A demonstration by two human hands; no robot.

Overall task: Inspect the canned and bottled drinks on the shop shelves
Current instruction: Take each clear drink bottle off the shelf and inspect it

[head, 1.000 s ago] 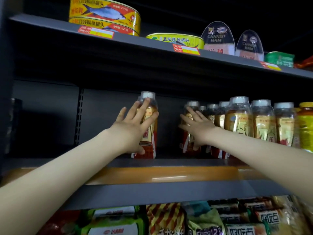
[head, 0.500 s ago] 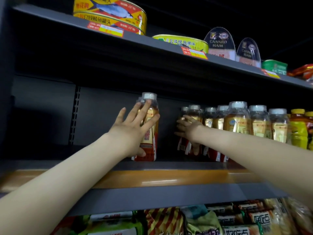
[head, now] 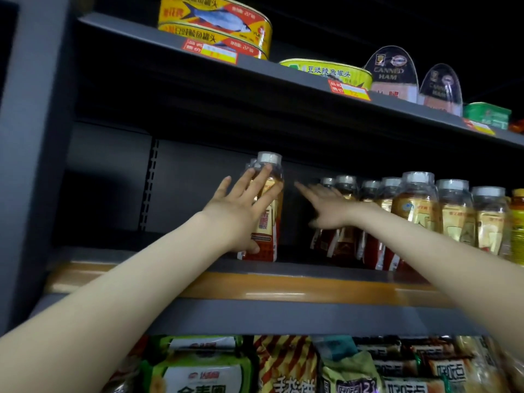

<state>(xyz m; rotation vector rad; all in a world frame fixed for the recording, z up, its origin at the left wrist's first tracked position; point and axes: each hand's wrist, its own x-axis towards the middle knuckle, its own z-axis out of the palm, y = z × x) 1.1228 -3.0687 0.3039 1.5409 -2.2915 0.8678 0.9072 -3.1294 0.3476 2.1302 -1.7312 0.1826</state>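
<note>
A lone bottle (head: 268, 222) of amber drink with a white cap and red label stands upright on the middle shelf (head: 283, 287). My left hand (head: 238, 214) lies against its left front, fingers straight up the bottle and thumb low on the label. To its right, across a dark gap, stands a row of like bottles (head: 416, 205), several deep. My right hand (head: 326, 211) is in front of the row's left end, blurred, with fingers stretched out leftward into the gap and holding nothing.
Yellow-capped bottles (head: 517, 222) end the row at far right. The upper shelf (head: 283, 78) carries flat fish cans (head: 215, 21), canned ham (head: 391, 75) and a green tin (head: 486, 114). Snack packets (head: 283, 364) fill the shelf below. A grey upright (head: 34, 165) bounds the left.
My right hand has left the end bottle of the row and stretched its fingers out to the left. My left hand stays on the lone bottle. The view has shifted slightly.
</note>
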